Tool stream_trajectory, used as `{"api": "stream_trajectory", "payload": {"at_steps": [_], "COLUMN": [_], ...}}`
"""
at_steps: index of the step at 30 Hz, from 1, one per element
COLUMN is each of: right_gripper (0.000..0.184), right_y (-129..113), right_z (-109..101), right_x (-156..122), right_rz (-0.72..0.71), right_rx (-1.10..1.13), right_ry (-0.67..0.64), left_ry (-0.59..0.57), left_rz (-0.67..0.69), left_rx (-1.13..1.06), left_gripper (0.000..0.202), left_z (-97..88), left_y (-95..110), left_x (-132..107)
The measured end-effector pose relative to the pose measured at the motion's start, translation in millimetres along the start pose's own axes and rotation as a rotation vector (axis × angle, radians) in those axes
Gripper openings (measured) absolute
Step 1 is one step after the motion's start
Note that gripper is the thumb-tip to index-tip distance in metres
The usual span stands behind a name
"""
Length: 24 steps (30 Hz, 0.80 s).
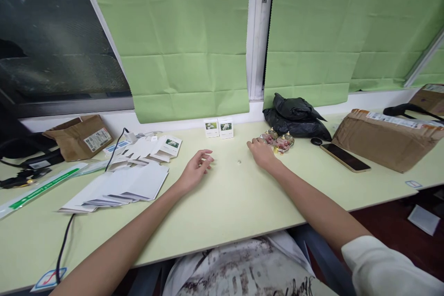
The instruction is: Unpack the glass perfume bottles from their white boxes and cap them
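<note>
My left hand [196,169] rests on the pale green table [222,208] with its fingers loosely curled and apart, holding nothing. My right hand [261,151] lies flat on the table, fingers reaching toward a cluster of small pinkish wrapped items [281,141], just touching or nearly touching them. A tiny round object [239,162] lies on the table between my hands. Two small white boxes with flower pictures [218,128] stand upright at the back edge.
Flat white box blanks [121,187] and folded ones [152,147] lie at left, with a black cable [65,240]. A black plastic bag [294,115], a phone [345,157] and a cardboard parcel [385,138] sit at right. Another brown box [83,136] is far left.
</note>
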State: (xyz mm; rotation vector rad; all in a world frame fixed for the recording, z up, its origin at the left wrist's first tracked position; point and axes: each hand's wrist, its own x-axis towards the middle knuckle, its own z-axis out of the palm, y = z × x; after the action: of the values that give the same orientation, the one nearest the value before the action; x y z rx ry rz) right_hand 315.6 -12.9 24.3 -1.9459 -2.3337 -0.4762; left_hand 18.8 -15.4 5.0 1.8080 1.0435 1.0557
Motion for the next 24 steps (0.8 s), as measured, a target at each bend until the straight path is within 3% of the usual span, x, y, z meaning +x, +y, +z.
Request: {"api": "stream_trajectory", "payload": {"at_steps": [10, 16, 24], "right_gripper": [0.046, 0.034, 0.039], "right_y": [-4.0, -3.3, -1.3], "right_z": [-2.8, -4.9, -4.3], "right_x": [0.2, 1.7, 1.1], "right_rz": [0.015, 0.004, 0.045], "right_rx": [0.034, 0.027, 0.015], "right_ry": [-0.066, -0.055, -0.04], "left_ry": [-0.006, -0.011, -0.017], "left_rz": [-0.003, -0.01, 0.0], "left_rx": [0.027, 0.029, 0.024], "left_gripper": [0.045, 0.045, 0.044], "left_z": [0.3, 0.5, -0.5], "left_y": [0.1, 0.7, -5.3], "left_x": [0.1, -0.6, 0.9]}}
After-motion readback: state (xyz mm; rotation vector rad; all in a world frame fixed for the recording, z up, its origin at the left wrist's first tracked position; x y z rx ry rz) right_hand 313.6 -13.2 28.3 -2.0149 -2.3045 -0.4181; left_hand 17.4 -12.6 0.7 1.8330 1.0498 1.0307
